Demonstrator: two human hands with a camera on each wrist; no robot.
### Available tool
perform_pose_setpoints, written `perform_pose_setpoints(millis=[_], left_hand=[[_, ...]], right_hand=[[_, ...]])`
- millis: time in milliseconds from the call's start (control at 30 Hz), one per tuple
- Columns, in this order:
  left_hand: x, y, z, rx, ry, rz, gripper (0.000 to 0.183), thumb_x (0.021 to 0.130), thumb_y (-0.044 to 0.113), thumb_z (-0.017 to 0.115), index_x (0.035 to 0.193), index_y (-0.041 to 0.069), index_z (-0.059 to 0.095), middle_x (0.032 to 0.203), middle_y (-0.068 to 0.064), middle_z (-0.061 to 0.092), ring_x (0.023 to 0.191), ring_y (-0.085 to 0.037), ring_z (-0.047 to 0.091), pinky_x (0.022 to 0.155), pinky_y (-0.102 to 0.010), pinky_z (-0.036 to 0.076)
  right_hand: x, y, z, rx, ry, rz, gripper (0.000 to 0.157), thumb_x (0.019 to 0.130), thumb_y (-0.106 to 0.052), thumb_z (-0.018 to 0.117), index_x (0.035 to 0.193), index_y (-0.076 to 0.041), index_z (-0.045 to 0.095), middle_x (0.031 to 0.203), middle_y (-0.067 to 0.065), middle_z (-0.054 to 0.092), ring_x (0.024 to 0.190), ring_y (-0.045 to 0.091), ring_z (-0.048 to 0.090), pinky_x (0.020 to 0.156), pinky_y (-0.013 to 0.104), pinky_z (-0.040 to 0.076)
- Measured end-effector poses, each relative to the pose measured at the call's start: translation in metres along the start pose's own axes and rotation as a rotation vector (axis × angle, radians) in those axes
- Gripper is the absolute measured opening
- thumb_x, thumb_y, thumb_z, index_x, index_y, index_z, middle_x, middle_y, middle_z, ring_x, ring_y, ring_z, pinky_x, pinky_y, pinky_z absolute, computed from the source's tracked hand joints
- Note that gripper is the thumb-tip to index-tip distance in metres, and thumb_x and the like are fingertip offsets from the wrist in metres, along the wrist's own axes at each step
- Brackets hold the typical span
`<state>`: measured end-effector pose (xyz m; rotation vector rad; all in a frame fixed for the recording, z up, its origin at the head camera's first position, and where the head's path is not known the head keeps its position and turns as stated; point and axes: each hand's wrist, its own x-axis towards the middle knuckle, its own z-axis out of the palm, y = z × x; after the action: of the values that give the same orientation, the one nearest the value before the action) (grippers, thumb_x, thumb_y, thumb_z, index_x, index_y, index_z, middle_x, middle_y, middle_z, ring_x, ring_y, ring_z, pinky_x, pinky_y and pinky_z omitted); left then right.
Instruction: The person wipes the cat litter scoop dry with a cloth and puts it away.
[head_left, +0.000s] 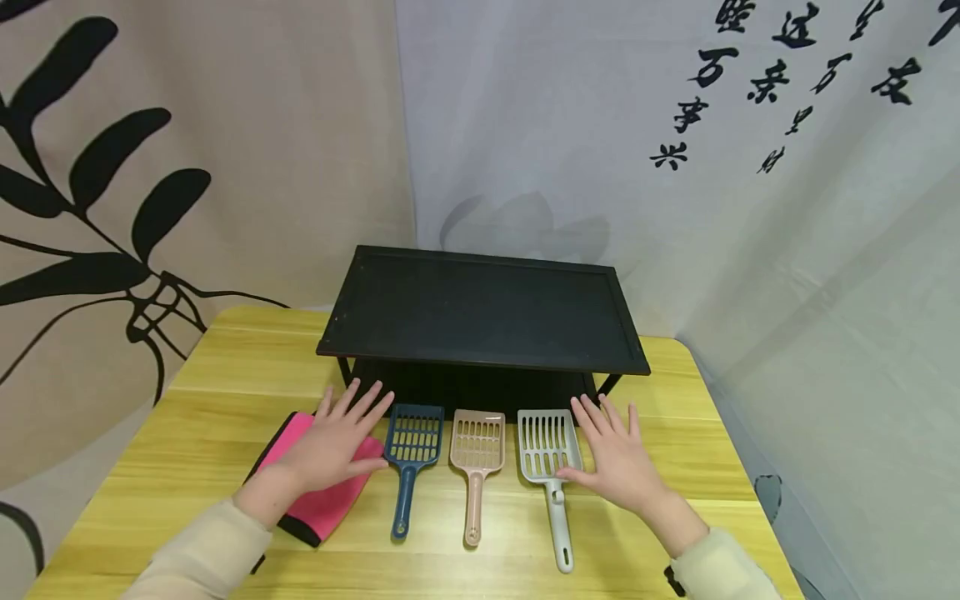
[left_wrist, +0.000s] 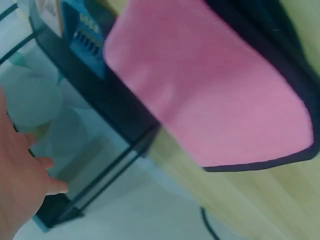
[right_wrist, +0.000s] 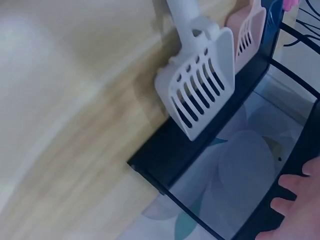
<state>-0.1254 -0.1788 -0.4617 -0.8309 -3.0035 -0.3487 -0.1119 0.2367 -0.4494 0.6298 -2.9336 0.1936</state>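
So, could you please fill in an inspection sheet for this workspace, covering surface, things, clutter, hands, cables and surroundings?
Surface: yellowish wood-grain table.
Job's things: blue scoop, beige scoop and white scoop side by side, heads toward the black two-tier rack; pink item with black edging left of them in the head view.
Clutter: nothing seen.
Hands: left hand over the pink item, right hand by the white scoop, its thumb overlapping it in the head view; fingers spread, neither gripping anything.
Cables: none plainly seen; thin dark lines at the right wrist view's edge are unclear.
Surroundings: pale curtain with black leaf print; second curtain with black characters.
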Motion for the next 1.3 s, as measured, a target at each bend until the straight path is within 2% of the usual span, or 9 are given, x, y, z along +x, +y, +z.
perform_pose_setpoints(millis=[167, 300, 400, 500, 667, 867, 1100, 1300], left_hand=[[-0.007, -0.013, 0.010, -0.044, -0.035, -0.029, 0.091, 0.079, 0.063, 0.057, 0.148, 0.013, 0.025, 0.154, -0.018, 0.022, 0.138, -0.050, 0.014, 0.107, -0.069, 0.008], [-0.012, -0.021, 0.016, -0.077, -0.051, -0.044, 0.089, 0.078, 0.052, 0.066, 0.148, 0.015, 0.026, 0.153, -0.019, 0.025, 0.137, -0.051, 0.015, 0.106, -0.069, 0.007], [-0.016, -0.028, 0.021, -0.074, -0.059, -0.056, 0.089, 0.077, 0.047, 0.069, 0.148, 0.015, 0.026, 0.152, -0.020, 0.026, 0.137, -0.051, 0.017, 0.106, -0.069, 0.008], [-0.020, -0.036, 0.025, -0.058, -0.071, -0.072, 0.091, 0.077, 0.049, 0.070, 0.148, 0.013, 0.026, 0.151, -0.021, 0.027, 0.136, -0.051, 0.018, 0.105, -0.070, 0.009], [-0.025, -0.041, 0.032, -0.034, -0.089, -0.092, 0.095, 0.073, 0.053, 0.071, 0.147, 0.009, 0.028, 0.149, -0.021, 0.032, 0.136, -0.052, 0.019, 0.105, -0.070, 0.011], [-0.029, -0.047, 0.047, -0.010, -0.111, -0.101, 0.100, 0.070, 0.057, 0.071, 0.145, 0.005, 0.031, 0.148, -0.021, 0.033, 0.136, -0.050, 0.019, 0.105, -0.070, 0.011], [-0.032, -0.051, 0.058, 0.011, -0.115, -0.086, 0.099, 0.069, 0.061, 0.069, 0.142, 0.003, 0.036, 0.147, -0.022, 0.034, 0.136, -0.049, 0.021, 0.104, -0.070, 0.013], [-0.030, -0.054, 0.066, 0.026, -0.156, -0.082, 0.096, 0.072, 0.063, 0.065, 0.142, 0.005, 0.037, 0.147, -0.021, 0.035, 0.136, -0.047, 0.025, 0.105, -0.069, 0.014]], right_hand=[[-0.007, 0.000, 0.008, -0.001, 0.025, 0.064, 0.095, 0.068, -0.063, 0.067, 0.139, -0.006, 0.041, 0.138, 0.015, 0.048, 0.127, 0.039, 0.041, 0.105, 0.062, 0.023], [-0.014, 0.001, 0.014, 0.016, 0.055, 0.110, 0.081, 0.069, -0.059, 0.070, 0.126, -0.005, 0.055, 0.124, 0.013, 0.058, 0.116, 0.034, 0.050, 0.098, 0.055, 0.035], [-0.018, 0.001, 0.019, 0.032, 0.060, 0.148, 0.069, 0.068, -0.056, 0.072, 0.114, -0.006, 0.063, 0.115, 0.010, 0.063, 0.108, 0.031, 0.054, 0.093, 0.051, 0.039], [-0.022, 0.001, 0.027, 0.033, 0.047, 0.177, 0.060, 0.068, -0.055, 0.073, 0.104, -0.008, 0.067, 0.107, 0.007, 0.065, 0.102, 0.029, 0.057, 0.089, 0.049, 0.042], [-0.032, -0.001, 0.040, 0.045, -0.003, 0.205, 0.054, 0.068, -0.056, 0.073, 0.097, -0.010, 0.069, 0.100, 0.004, 0.068, 0.097, 0.025, 0.059, 0.085, 0.046, 0.045], [-0.040, -0.004, 0.052, 0.076, -0.104, 0.248, 0.060, 0.069, -0.062, 0.068, 0.098, -0.010, 0.069, 0.099, 0.004, 0.068, 0.094, 0.024, 0.060, 0.084, 0.046, 0.047], [-0.046, -0.007, 0.063, 0.144, -0.152, 0.268, 0.053, 0.068, -0.054, 0.073, 0.095, -0.009, 0.071, 0.088, 0.003, 0.070, 0.081, 0.019, 0.062, 0.075, 0.039, 0.050], [-0.048, -0.011, 0.070, 0.186, -0.190, 0.275, 0.048, 0.067, -0.052, 0.074, 0.091, -0.011, 0.070, 0.085, 0.000, 0.069, 0.075, 0.015, 0.061, 0.068, 0.034, 0.050]])
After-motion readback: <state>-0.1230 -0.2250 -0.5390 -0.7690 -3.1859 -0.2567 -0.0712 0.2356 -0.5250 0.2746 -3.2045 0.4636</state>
